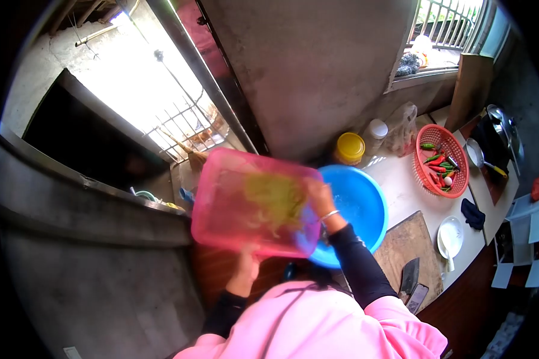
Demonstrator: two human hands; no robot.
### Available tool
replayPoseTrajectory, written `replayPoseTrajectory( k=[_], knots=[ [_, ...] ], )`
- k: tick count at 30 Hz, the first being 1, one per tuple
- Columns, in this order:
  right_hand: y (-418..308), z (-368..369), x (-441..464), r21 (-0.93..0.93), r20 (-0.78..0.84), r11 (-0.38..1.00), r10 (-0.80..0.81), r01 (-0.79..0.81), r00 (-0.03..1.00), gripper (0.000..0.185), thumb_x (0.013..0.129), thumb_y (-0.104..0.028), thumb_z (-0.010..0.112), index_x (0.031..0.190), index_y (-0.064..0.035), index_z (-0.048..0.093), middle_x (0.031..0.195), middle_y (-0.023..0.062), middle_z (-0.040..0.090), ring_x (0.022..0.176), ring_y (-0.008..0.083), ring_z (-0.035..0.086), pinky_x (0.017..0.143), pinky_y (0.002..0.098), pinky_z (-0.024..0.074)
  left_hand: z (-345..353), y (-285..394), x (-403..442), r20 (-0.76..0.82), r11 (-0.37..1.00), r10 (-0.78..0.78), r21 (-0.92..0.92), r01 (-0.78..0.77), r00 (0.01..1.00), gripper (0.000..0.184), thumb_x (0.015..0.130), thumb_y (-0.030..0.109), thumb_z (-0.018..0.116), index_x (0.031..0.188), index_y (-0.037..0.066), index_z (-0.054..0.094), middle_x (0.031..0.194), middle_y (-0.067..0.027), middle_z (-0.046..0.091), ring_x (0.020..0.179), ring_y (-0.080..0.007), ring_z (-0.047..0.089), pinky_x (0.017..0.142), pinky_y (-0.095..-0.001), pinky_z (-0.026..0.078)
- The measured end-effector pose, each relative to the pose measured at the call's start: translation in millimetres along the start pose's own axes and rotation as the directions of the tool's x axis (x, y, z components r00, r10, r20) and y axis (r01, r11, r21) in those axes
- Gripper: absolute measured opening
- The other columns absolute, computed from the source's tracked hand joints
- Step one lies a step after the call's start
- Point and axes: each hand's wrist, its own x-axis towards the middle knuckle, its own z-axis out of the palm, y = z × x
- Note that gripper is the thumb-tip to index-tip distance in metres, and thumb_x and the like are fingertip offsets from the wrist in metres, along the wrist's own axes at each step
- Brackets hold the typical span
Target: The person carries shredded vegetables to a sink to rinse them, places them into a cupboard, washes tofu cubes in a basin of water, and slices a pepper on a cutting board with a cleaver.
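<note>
Motion blur: greens (272, 197) in pink basin (212, 206), ctr of frame, can't be made out in detail. Blue tub (368, 206) is partly hidden by pink basin, which is grasped w/ fingers of L hand (245, 263) at lower edge & R hand (319, 200) at right side; fingertips blurred. Knife (409, 274) & phone (417, 298) are laid on board (398, 242), lower right. Peppers (438, 169) are held in red colander (421, 170), upper right.

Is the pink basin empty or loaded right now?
Not empty: the pink basin has a yellow-green mass showing inside it, too blurred to identify.
</note>
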Motion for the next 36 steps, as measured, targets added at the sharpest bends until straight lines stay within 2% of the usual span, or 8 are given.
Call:
replayPoseTrajectory(
  k=[2, 5, 11, 18, 24, 28, 34, 36],
  knots=[
    [12, 20, -6, -0.846, 0.12, 0.463, -0.314, 0.263, 0.942, 0.035, 0.08, -0.03, 0.053, 0.106, -0.0071, 0.054, 0.101, 0.0165, 0.055, 0.092, 0.0309, 0.053, 0.079, 0.0416, 0.0442, 6, -16, -1, 0.118, 1.0, -0.018, 0.007, 0.018, 0.993, 0.036, 0.068, 0.0, 0.05, 0.103, 0.007, 0.043, 0.096, -0.0125, 0.054, 0.08, -0.025, 0.058, 0.068, -0.0416, 0.053],
    [-19, 37, -32, -0.905, 0.12, 0.421, 0.105, 0.065, 0.987, 0.039, 0.075, -0.032, 0.055, 0.109, -0.0133, 0.053, 0.109, 0.0167, 0.049, 0.099, 0.0326, 0.047, 0.082, 0.0435, 0.0405, 0, -39, 13, 0.18, 0.997, -0.078, -0.007, 0.08, 0.981, 0.028, 0.07, 0.001, 0.049, 0.098, 0.004, 0.047, 0.091, -0.0109, 0.056, 0.081, -0.0245, 0.058, 0.071, -0.0425, 0.052],
    [-1, 36, -68, -0.775, 0.472, 0.409, -0.132, 0.481, 0.872, 0.038, 0.073, -0.034, 0.055, 0.107, -0.0174, 0.055, 0.11, 0.0114, 0.049, 0.1, 0.0302, 0.047, 0.078, 0.0445, 0.0404, 17, -46, 7, 0.204, 0.984, -0.172, -0.018, 0.179, 0.964, 0.019, 0.072, 0.002, 0.048, 0.091, 0.0, 0.052, 0.083, -0.0105, 0.059, 0.079, -0.0251, 0.059, 0.076, -0.0412, 0.05],
    [43, 4, -38, -0.973, 0.056, 0.213, -0.153, 0.089, 0.987, 0.033, 0.074, -0.027, 0.055, 0.106, -0.0165, 0.055, 0.108, 0.0123, 0.049, 0.096, 0.0316, 0.047, 0.077, 0.0454, 0.0407, 27, -58, 15, 0.248, 0.982, -0.189, 0.05, 0.183, 0.95, 0.016, 0.076, 0.004, 0.045, 0.086, -0.006, 0.053, 0.085, -0.0191, 0.059, 0.085, -0.0309, 0.058, 0.078, -0.0415, 0.048],
    [6, 19, -65, -0.676, 0.462, 0.559, -0.186, 0.481, 0.867, 0.034, 0.074, -0.023, 0.058, 0.106, -0.0134, 0.055, 0.106, 0.0149, 0.051, 0.095, 0.035, 0.048, 0.08, 0.0418, 0.0419, 27, -41, 17, 0.148, 0.977, -0.21, 0.008, 0.211, 0.966, 0.015, 0.071, -0.001, 0.049, 0.085, 0.001, 0.052, 0.082, -0.0101, 0.057, 0.077, -0.0231, 0.058, 0.072, -0.0426, 0.051],
    [-18, -46, -42, -0.641, -0.062, 0.723, -0.381, 0.256, 0.923, 0.026, 0.073, -0.014, 0.061, 0.099, -0.0088, 0.06, 0.101, 0.0138, 0.056, 0.093, 0.0312, 0.053, 0.08, 0.0384, 0.0424, 15, -29, 19, 0.169, 0.99, -0.142, 0.045, 0.136, 0.975, 0.02, 0.072, 0.006, 0.048, 0.09, 0.0, 0.053, 0.088, -0.012, 0.059, 0.082, -0.0259, 0.059, 0.075, -0.0404, 0.051],
    [198, -136, -55, -0.653, -0.684, 0.488, -0.053, -0.579, 0.728, 0.029, 0.082, -0.023, 0.052, 0.092, 0.0044, 0.057, 0.08, 0.0149, 0.061, 0.071, 0.0229, 0.06, 0.061, 0.0303, 0.0479, 7, -14, 15, 0.105, 0.998, -0.065, 0.028, 0.062, 0.992, 0.028, 0.071, 0.009, 0.048, 0.097, -0.001, 0.052, 0.091, -0.0128, 0.059, 0.085, -0.0274, 0.059, 0.078, -0.0392, 0.05],
    [198, -129, -53, -0.302, -0.689, 0.719, 0.289, -0.626, 0.665, 0.027, 0.083, -0.025, 0.052, 0.087, 0.0017, 0.057, 0.076, 0.0119, 0.06, 0.066, 0.0201, 0.059, 0.055, 0.0283, 0.0468, 7, -13, 15, 0.079, 0.998, -0.053, 0.029, 0.05, 0.995, 0.03, 0.071, 0.009, 0.048, 0.099, -0.001, 0.05, 0.095, -0.0133, 0.058, 0.087, -0.0275, 0.058, 0.078, -0.0393, 0.05]
  ],
)
